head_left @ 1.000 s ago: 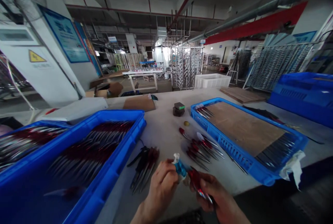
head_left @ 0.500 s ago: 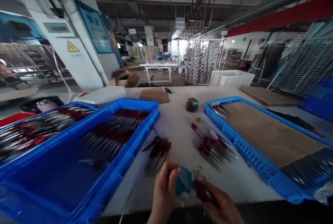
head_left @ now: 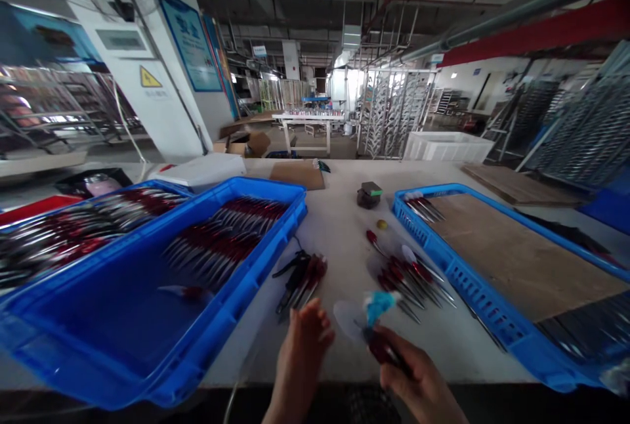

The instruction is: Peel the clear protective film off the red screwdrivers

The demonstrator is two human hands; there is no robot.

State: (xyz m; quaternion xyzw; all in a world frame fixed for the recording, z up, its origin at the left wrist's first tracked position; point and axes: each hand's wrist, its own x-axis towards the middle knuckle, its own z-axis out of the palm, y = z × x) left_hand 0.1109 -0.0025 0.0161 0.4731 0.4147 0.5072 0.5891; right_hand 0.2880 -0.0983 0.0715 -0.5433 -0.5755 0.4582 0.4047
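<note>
Dark red handle partly out of sight within right hand

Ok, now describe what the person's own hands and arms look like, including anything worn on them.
The left hand and right hand are both ungloved, and no ring, watch or bracelet can be made out. No sleeve shows on what is visible of the forearms. Blur hides finer details. Dark checked cloth shows between them at the bottom edge, possibly clothing.

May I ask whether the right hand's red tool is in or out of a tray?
Out: the right hand holds the red tool over the table, between the blue trays.
</note>
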